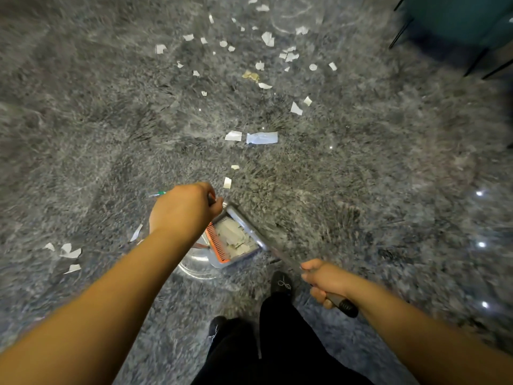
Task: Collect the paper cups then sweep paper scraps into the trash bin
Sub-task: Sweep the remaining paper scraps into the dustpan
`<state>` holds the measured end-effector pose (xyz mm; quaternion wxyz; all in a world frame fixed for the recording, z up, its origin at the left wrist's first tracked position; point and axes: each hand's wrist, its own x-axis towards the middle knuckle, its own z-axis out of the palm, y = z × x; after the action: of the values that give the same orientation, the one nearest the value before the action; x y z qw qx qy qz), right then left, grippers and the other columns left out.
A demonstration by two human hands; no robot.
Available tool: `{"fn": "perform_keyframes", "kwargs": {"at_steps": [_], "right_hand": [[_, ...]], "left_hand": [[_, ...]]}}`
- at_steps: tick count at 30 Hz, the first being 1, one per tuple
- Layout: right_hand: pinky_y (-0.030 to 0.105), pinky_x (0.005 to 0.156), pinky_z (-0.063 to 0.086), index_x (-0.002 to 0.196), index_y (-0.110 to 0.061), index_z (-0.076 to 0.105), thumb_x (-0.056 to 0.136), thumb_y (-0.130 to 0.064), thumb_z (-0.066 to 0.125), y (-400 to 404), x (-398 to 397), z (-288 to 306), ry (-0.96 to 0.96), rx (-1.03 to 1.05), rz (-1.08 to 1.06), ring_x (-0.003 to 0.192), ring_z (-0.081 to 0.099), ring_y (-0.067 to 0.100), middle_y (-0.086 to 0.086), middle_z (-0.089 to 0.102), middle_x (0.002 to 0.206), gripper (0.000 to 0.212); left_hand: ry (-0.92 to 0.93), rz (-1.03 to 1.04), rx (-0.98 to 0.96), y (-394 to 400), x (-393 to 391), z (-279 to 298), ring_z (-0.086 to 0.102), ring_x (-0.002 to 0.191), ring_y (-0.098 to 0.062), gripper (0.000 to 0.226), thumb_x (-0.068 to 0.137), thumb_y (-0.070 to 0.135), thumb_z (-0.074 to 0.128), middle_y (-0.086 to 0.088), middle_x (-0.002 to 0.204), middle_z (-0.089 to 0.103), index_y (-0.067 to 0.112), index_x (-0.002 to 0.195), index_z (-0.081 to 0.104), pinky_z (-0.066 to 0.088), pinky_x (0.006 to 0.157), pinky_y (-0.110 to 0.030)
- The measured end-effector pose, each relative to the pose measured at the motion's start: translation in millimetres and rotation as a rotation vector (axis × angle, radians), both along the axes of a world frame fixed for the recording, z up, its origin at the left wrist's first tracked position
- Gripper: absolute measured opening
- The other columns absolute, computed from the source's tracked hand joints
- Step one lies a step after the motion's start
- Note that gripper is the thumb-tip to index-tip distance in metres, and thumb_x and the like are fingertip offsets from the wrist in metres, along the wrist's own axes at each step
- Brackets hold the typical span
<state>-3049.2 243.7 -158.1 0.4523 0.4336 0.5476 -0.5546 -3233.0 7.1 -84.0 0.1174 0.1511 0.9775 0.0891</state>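
Observation:
My left hand (184, 211) grips the upright handle of a grey dustpan (251, 232) with an orange comb edge (218, 243); several paper scraps lie inside the pan. The pan hangs over a clear plastic trash bin (194, 266), mostly hidden under my left arm. My right hand (323, 279) grips a broom handle (342, 302) with a dark rubber end; the shaft runs up-left toward the pan and is blurred. White paper scraps (262, 138) lie scattered over the grey shaggy carpet ahead, with a few more paper scraps (69, 252) at the left. No paper cups are in view.
The grey shaggy carpet (388, 162) fills the view. A teal chair with thin black legs (472, 26) stands at the far right corner. My feet in dark shoes (281, 283) and dark trousers are below, close to the bin.

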Motion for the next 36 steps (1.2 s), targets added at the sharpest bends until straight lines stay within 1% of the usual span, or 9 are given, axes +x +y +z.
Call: {"fn": "perform_keyframes", "kwargs": {"at_steps": [2,5,8,13,20,24,28,33,36], "right_hand": [[0.016,0.037,0.027,0.137,-0.019,0.036,0.103,-0.013,0.04,-17.3,6.5,1.5,0.004,-0.033,-0.075,0.038,0.032,0.011,0.006,0.041,0.067,0.035],[0.014,0.037,0.028,0.135,-0.021,0.038,0.103,-0.014,0.04,-41.9,18.6,6.8,0.026,-0.032,-0.135,0.035,0.032,0.01,0.005,0.041,0.06,0.033],[0.015,0.037,0.027,0.137,-0.02,0.036,0.103,-0.014,0.039,-57.7,26.6,14.6,0.055,0.005,-0.142,0.036,0.032,0.011,0.007,0.042,0.064,0.035],[0.014,0.036,0.027,0.134,-0.02,0.036,0.103,-0.013,0.038,-72.1,16.5,27.8,0.107,0.054,-0.18,0.033,0.03,0.01,0.008,0.041,0.068,0.031],[0.012,0.034,0.029,0.133,-0.017,0.04,0.102,-0.01,0.042,-93.4,-17.7,29.8,0.207,0.139,-0.257,0.027,0.031,0.009,0.007,0.039,0.061,0.032],[0.013,0.033,0.029,0.139,-0.018,0.038,0.102,-0.011,0.041,-93.6,-53.5,21.9,0.216,0.207,-0.18,0.026,0.031,0.01,0.007,0.04,0.058,0.037],[0.016,0.033,0.029,0.147,-0.016,0.027,0.104,-0.011,0.038,-77.0,-101.6,14.2,0.219,0.18,-0.123,0.028,0.033,0.012,0.008,0.04,0.06,0.046],[0.017,0.032,0.03,0.147,-0.018,0.026,0.104,-0.014,0.038,-51.2,-167.4,-2.0,0.184,0.2,-0.034,0.029,0.034,0.011,0.004,0.041,0.042,0.045],[0.016,0.032,0.031,0.145,-0.019,0.028,0.103,-0.015,0.037,-41.8,-206.9,-7.1,0.179,0.221,0.031,0.028,0.035,0.01,0.002,0.041,0.037,0.044]], "left_hand": [[-0.002,0.0,0.014,-7.6,5.2,1.8,0.065,0.078,-0.03,0.024,0.089,0.049,0.06,-0.003,0.085,0.07,0.027,0.096,0.067,0.036,0.056,-0.028],[-0.035,0.025,0.066,-28.8,8.0,4.8,0.065,0.081,-0.03,0.022,0.089,0.047,0.062,-0.003,0.087,0.071,0.027,0.096,0.066,0.043,0.06,-0.03],[-0.023,0.066,0.106,-59.3,14.9,9.2,0.065,0.082,-0.029,0.022,0.088,0.047,0.063,-0.003,0.086,0.071,0.025,0.093,0.067,0.049,0.063,-0.032],[0.028,0.171,0.121,-111.6,27.2,21.9,0.065,0.081,-0.03,0.02,0.085,0.05,0.064,-0.001,0.084,0.071,0.03,0.088,0.066,0.042,0.061,-0.03],[0.047,0.287,0.127,-187.2,33.5,46.6,0.065,0.084,-0.031,0.019,0.082,0.05,0.067,-0.002,0.085,0.071,0.031,0.084,0.067,0.049,0.066,-0.033],[0.041,0.345,0.078,-213.7,29.4,47.0,0.064,0.088,-0.032,0.018,0.082,0.05,0.067,-0.004,0.087,0.071,0.033,0.081,0.064,0.052,0.07,-0.036],[0.022,0.413,0.032,-226.7,20.7,40.5,0.064,0.083,-0.033,0.018,0.082,0.049,0.068,-0.007,0.085,0.07,0.034,0.075,0.059,0.047,0.065,-0.033],[-0.016,0.533,-0.009,-244.3,5.9,29.5,0.057,0.072,-0.027,0.019,0.082,0.047,0.069,-0.004,0.078,0.068,0.035,0.072,0.058,0.04,0.06,-0.03],[-0.029,0.602,-0.034,-250.8,-1.5,21.0,0.06,0.075,-0.03,0.018,0.082,0.047,0.069,-0.005,0.082,0.07,0.036,0.072,0.059,0.04,0.059,-0.03]]}}
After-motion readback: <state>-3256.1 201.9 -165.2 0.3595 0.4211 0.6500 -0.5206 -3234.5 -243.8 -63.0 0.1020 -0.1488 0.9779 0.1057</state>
